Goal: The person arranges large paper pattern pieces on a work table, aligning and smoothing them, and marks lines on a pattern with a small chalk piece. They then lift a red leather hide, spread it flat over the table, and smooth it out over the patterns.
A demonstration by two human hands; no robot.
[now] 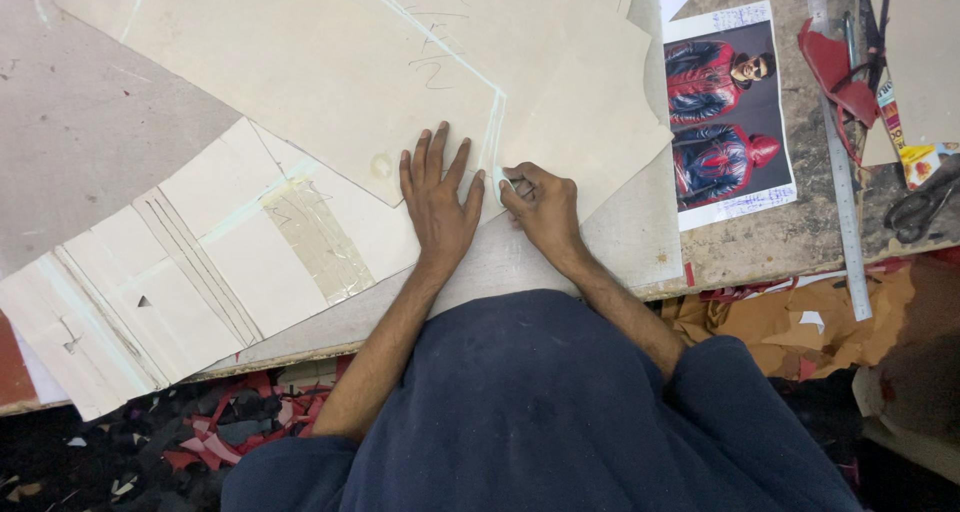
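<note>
Beside the lower right edge of the big cardboard pattern (330, 82) we are pressing our left hand (438, 197) flat, fingers spread wide and gripping nothing, palm bearing down on the board near its corner. Just to the right of that pattern edge our right hand (543, 210) is curling into a tight grip, thumb and forefinger pinching a small white piece of chalk (503, 182), whose tip is touching the pale sheet (590, 122) lying under the pattern. That edge is running up and away from us, leaning slightly rightward, with white chalk lines already showing alongside it. The chalk is sitting immediately right of the left hand's thumb, so the right hand is the nearer one to the line and the left is only holding the pattern down.

Left of the pattern, taped cream pattern pieces (190, 282) are overlapping across the worktop (70, 142). Right of the pattern a printed photo sheet (728, 112) of red and blue jackets is lying flat, and beyond it a steel ruler (845, 192), a scrap of red leather (835, 72) and dark scissors (920, 207) are resting near the worktop's edge
</note>
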